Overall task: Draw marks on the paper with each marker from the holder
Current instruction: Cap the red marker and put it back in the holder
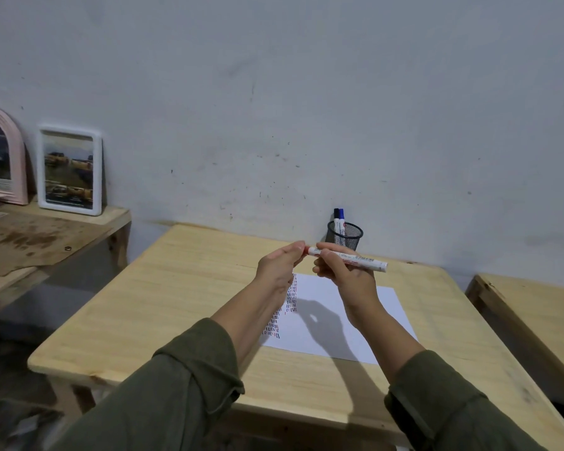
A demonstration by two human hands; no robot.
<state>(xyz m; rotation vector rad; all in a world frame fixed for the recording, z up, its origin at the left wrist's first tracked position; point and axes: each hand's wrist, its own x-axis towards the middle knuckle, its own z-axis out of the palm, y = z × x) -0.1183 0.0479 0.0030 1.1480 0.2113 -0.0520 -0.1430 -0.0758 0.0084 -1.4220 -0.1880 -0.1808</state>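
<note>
Right now my right hand holds a white marker with red print above the far part of the paper, its fingers clamped around the barrel near the left end. That marker lies almost level, its blunt end pointing right and slightly down. My left hand meets it from the left, fingertips pinched together on the red cap at the marker's left end. Whether the cap is seated on the barrel or just off it, I cannot tell.

Below my hands the white sheet lies flat on the pale wooden surface, and rows of short dashes in red and dark ink run down its left side, partly hidden by my left wrist. My hands' shadow falls across the middle of the sheet.

At the far edge, close to the wall, stands a black mesh holder with two markers upright in it, one dark-capped and one blue-capped, side by side. Far left, on another bench, a white picture frame leans against the wall beside a pink arched frame.
</note>
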